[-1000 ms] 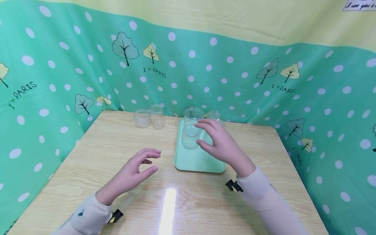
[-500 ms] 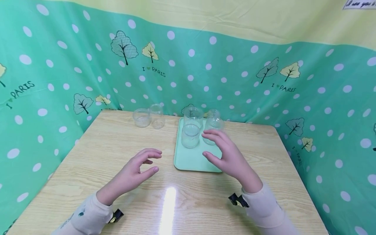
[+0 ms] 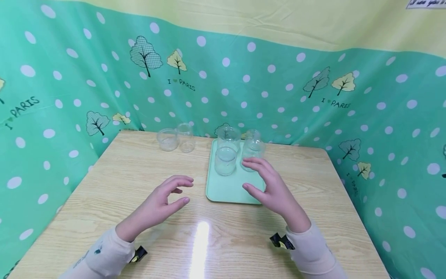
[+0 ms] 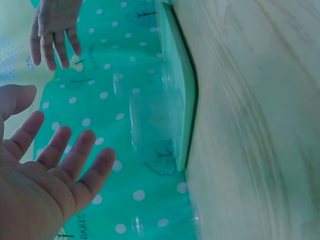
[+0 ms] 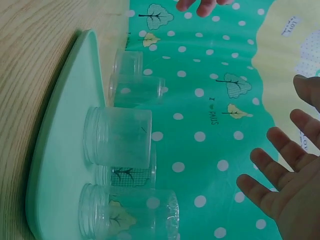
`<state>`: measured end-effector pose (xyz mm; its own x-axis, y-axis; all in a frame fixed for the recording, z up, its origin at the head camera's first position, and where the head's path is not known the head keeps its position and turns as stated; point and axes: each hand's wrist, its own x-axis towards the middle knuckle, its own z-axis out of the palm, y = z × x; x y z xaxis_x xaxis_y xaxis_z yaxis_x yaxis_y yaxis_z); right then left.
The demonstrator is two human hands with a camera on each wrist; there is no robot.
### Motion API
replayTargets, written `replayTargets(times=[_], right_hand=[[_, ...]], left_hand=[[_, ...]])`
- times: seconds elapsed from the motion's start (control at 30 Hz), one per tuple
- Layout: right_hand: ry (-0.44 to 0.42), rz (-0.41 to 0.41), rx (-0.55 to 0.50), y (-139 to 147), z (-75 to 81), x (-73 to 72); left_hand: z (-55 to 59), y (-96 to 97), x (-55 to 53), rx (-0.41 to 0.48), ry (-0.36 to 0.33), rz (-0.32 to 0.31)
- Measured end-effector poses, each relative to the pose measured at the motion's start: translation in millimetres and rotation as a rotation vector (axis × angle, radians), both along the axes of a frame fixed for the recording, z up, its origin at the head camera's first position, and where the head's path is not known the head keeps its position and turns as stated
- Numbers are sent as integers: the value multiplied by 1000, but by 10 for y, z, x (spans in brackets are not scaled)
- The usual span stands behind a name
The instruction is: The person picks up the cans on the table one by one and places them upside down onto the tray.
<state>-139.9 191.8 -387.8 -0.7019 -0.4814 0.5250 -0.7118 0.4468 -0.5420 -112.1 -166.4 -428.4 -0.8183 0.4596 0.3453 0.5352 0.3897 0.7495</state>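
My right hand (image 3: 273, 190) hovers over the right side of a light green tray (image 3: 228, 190), fingers loosely bent and nothing in its grasp. Several clear plastic jars stand on that tray. In the head view these include a front-left jar (image 3: 225, 167), a right jar (image 3: 249, 149) partly behind my fingertips, and a jar at the back left (image 3: 228, 133). The right wrist view shows a jar (image 5: 125, 137) with its threaded neck down on the tray. Left of the tray, my left hand (image 3: 158, 203) is held above the table, relaxed and holding nothing.
Two more clear containers, a short wide one (image 3: 168, 141) and a taller narrow one (image 3: 187, 140), stand at the back left of the wooden table (image 3: 122, 186). A green dotted curtain (image 3: 195, 89) hangs close behind the table and along its sides.
My right hand has drawn back to the right and towards me, away from the front-left jar, then almost stopped. My left hand stays nearly in place.
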Motion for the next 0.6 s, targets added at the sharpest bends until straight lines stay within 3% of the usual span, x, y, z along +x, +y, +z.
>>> replayTargets(times=[0.6], right_hand=[[-15, 0, -15, 132, -22, -29]], left_hand=[[151, 93, -73, -43, 26, -24]])
